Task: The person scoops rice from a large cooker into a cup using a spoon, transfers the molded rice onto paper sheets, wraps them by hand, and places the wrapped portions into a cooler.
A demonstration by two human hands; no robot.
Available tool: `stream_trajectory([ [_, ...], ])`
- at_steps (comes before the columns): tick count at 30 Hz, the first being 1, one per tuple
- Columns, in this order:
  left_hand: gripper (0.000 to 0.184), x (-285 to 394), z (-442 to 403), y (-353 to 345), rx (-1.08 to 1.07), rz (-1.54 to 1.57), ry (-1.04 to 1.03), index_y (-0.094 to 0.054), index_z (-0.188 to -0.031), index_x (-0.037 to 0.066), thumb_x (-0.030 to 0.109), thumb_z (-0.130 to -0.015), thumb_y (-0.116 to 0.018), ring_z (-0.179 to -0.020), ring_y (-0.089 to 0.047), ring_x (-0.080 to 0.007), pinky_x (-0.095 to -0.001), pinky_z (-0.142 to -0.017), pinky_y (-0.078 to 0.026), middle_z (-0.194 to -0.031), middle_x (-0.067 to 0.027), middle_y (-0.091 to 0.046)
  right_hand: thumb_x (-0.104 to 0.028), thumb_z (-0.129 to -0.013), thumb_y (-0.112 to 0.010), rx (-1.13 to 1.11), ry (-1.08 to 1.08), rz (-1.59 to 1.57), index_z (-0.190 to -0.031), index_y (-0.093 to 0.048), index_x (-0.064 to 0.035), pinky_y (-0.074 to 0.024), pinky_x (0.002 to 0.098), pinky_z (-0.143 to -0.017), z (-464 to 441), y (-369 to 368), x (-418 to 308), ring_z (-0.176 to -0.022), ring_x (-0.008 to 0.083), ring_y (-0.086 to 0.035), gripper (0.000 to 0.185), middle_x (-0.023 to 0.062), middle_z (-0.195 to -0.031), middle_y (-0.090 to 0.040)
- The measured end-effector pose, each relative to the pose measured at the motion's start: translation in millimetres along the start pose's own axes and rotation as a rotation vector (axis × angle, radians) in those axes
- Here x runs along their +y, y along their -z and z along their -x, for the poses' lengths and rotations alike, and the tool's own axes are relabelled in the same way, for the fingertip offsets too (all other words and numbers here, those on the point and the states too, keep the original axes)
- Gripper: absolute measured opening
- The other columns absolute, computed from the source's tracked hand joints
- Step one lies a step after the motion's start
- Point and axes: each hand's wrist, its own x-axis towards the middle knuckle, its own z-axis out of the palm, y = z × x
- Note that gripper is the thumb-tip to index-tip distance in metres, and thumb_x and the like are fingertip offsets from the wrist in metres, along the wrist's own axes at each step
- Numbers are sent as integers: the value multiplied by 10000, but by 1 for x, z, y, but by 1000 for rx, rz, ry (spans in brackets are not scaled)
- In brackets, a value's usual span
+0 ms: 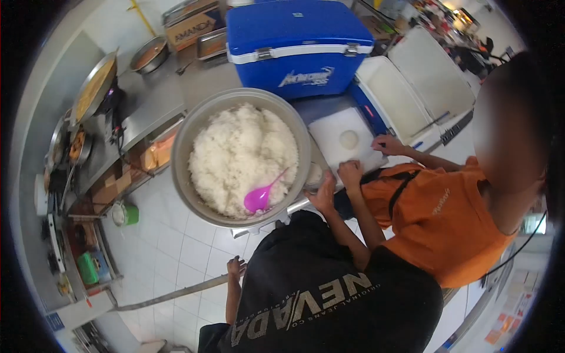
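My left hand [236, 267] hangs low beside my black shirt, above the tiled floor, with its fingers loosely apart and nothing in them. My right hand [322, 195] is by the right rim of a large round pot [181, 170], fingers spread, close to a small pale round item [315, 175]. White rice [235, 153] fills the pot, and a pink spoon [257, 199] rests on it. Just right of my right hand, a co-worker's hand [351, 172] touches the edge of a stack of white paper [338, 126] that has a pale round shape [348, 139] on it.
Behind the pot stands a blue cooler [300, 50]. An open white cooler [391, 88] is to its right. The co-worker in an orange shirt [447, 217] stands close on my right. Pans [94, 88] and a metal counter [147, 97] line the left.
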Motion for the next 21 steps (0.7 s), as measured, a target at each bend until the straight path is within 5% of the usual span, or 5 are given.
stream_trajectory([
  [5, 480, 50, 22, -4, 33, 153, 114, -539, -1340, 56, 339, -953, -567, -872, -681, -285, -427, -723, -534, -1097, -163, -681, -237, -530, -941, -5, 7, -6, -1448, -216, 61, -282, 511, -1154, -10, -2, 2, -1346, 451, -366, 1207, 284, -1413, -375],
  [12, 384, -46, -52, -7, 64, -767, -683, -652, -1199, 44, 274, -891, -662, -842, -689, -362, -474, -733, -549, -902, -215, -706, -201, -558, -929, -15, 6, -39, -1441, -235, 69, -280, 486, -1170, -19, 0, -4, -1365, 439, -359, 1156, 289, -1420, -369],
  [18, 355, -70, -35, -20, 164, -751, -727, -687, -1151, 78, 266, -849, -694, -787, -674, -416, -493, -690, -549, -821, -234, -688, -140, -565, -903, 10, 40, -211, -1437, -251, 73, -294, 477, -1162, -32, -17, 2, -1361, 441, -366, 1109, 298, -1402, -384],
  [21, 310, -76, -22, -19, 224, -729, -792, -700, -1109, 72, 287, -888, -664, -781, -685, -353, -462, -681, -546, -775, -178, -691, -118, -593, -880, -39, 30, -196, -1439, -257, 72, -321, 474, -1146, -37, -17, -5, -1342, 442, -389, 1068, 292, -1392, -400],
])
